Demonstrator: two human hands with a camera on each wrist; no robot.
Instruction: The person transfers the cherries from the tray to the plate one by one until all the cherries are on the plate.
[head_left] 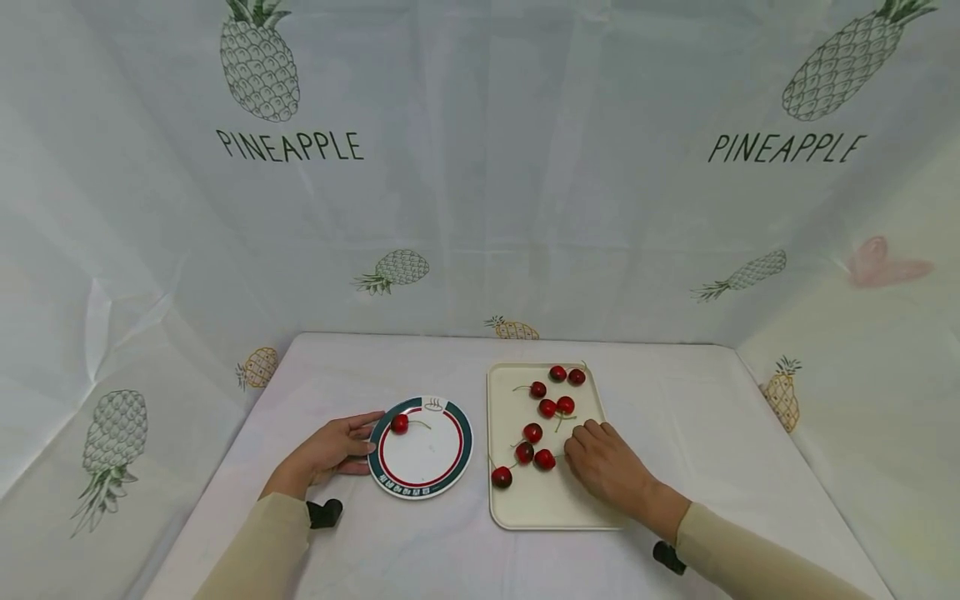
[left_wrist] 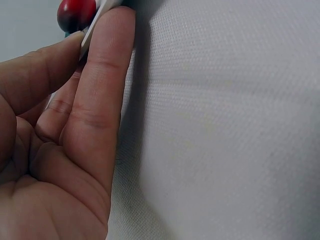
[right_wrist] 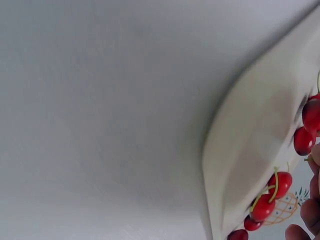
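Observation:
My left hand (head_left: 332, 447) grips the left rim of a round white plate (head_left: 431, 454) with a dark green band and red ring. Its thumb is on top, fingers at the edge and beneath. A single red cherry (head_left: 400, 424) with its stem lies on the plate. Over the right side of a cream rectangular tray (head_left: 517, 512), my right hand (head_left: 611, 468) has its fingers curled, pinching the stem of a cherry (head_left: 544, 459). In the right wrist view, a stem end pokes out by the fingertips (right_wrist: 315, 155), at the frame's edge.
Several more stemmed cherries (head_left: 532, 432) lie spread along the tray, up to its far end. The tray stands right of the plate on a white-covered table (head_left: 480, 567). A pineapple-print curtain (head_left: 480, 208) encloses the back and sides.

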